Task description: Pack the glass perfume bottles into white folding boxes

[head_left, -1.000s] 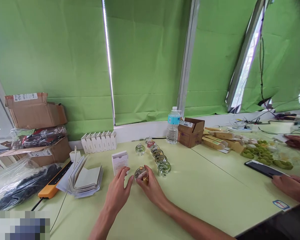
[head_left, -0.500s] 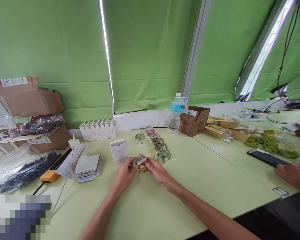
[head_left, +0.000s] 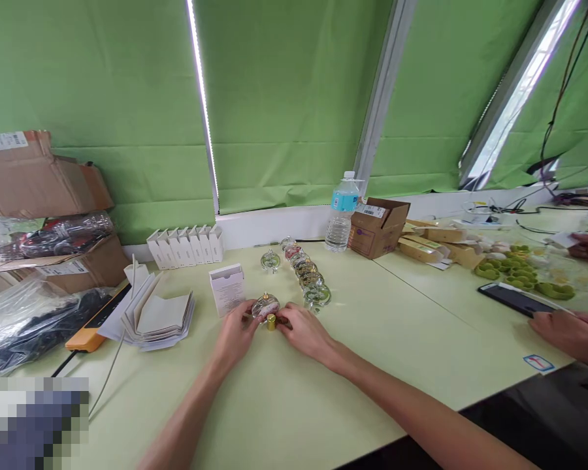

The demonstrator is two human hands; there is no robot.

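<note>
My left hand [head_left: 236,328] grips the left side of a round clear glass bottle [head_left: 265,305] with a small gold neck on top. At the bottle's right, my right hand [head_left: 304,328] has its fingers closed by a small gold cap [head_left: 271,322], which stands in front of the bottle. An upright white box [head_left: 227,290] is just behind my left hand. Beyond my right hand, a row of similar round bottles [head_left: 310,275] runs back, and one more bottle [head_left: 270,261] stands apart to its left.
Several white boxes [head_left: 185,247] line the back left, with folded white card [head_left: 163,314] nearer. A water bottle [head_left: 342,212] and a cardboard box [head_left: 378,228] stand at the back. On the right, another person's hand [head_left: 568,336] is by a phone [head_left: 514,299].
The whole view has shifted slightly. My right hand has moved from the bottle's side down to the gold cap, while my left hand keeps hold of the bottle.
</note>
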